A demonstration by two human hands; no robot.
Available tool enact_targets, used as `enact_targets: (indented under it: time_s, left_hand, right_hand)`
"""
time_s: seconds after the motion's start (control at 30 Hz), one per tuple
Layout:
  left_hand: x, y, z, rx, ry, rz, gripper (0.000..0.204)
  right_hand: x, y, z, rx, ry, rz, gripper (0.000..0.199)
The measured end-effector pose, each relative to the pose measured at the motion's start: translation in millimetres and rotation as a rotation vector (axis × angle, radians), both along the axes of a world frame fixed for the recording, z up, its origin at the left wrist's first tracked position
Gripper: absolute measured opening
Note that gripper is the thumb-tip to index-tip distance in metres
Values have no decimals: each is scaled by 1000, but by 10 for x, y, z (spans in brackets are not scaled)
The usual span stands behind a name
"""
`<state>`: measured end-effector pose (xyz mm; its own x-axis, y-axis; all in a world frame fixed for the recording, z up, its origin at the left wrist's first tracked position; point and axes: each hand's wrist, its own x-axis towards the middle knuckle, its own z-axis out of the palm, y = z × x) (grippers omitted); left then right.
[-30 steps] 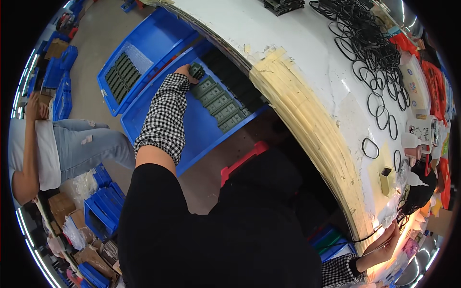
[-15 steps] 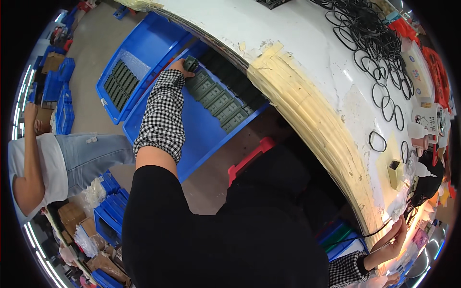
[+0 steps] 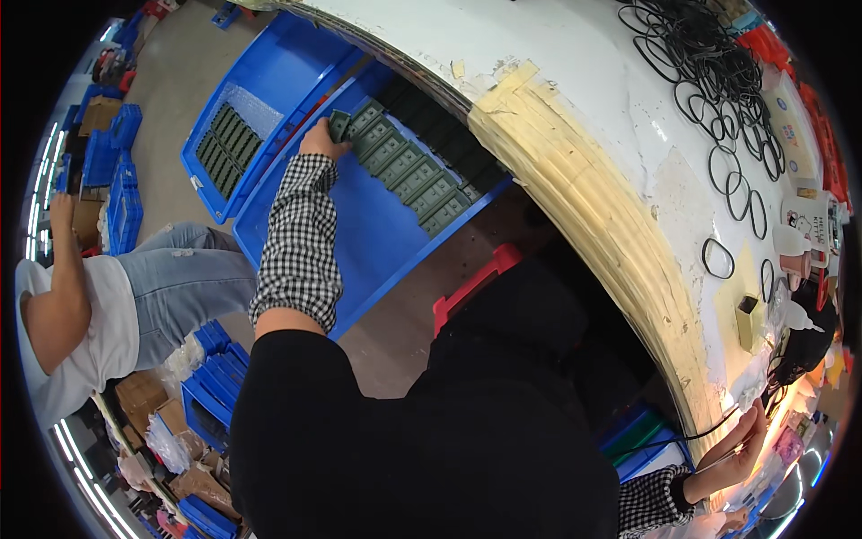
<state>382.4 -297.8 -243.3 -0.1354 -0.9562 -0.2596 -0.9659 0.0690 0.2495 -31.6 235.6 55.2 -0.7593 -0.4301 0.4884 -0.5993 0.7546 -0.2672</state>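
My left hand [image 3: 321, 141] reaches into a blue plastic bin [image 3: 368, 278]. Its fingers grip a dark green block-shaped part [image 3: 338, 125], held tilted at the far end of a row. Similar green parts [image 3: 401, 168] with small square recesses lie side by side in that row, and more fill the shaded side under the table edge. At the lower right, over the lit table, my right hand [image 3: 738, 456] is closed in a pinch. A black cord [image 3: 687, 438] runs up to its fingertips; what they hold is too small to make out.
A second blue bin [image 3: 202, 166] with green parts and bubble wrap stands beyond. Black rubber rings [image 3: 700, 72] and a small yellowish box [image 3: 747, 323] lie on the white table [image 3: 575, 81], edged with worn tape. Another person [image 3: 99, 314] is at left. A red bar [image 3: 476, 286] lies below.
My left hand has moved slightly left and down with the green part, toward the row's end. The view has shifted a little. My right hand stays almost in place.
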Motion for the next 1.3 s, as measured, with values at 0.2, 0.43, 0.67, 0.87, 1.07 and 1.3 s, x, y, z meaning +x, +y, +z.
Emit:
enact_targets:
  time_s: [0.2,0.43,0.67,0.87,1.07,1.3]
  left_hand:
    - [105,158,-193,71,426,355,72]
    - [60,194,-234,227,476,268,70]
    - [112,603,-97,325,551,389,67]
    - [23,1779,-14,271,258,-40,72]
    - [-245,2261,-12,100,112,-237,60]
    - [-113,2251,-159,177,312,-206,40]
  right_hand:
    - [-63,-106,-22,-16,-14,68,20]
    - [-79,-1,-68,11,-24,65,23]
    - [-75,20,-80,6,-52,70,24]
    - [-89,-5,-135,42,-48,70,21]
    - [-110,-47,-102,41,-21,121,21]
    - [-161,179,-99,-34,-63,148,24]
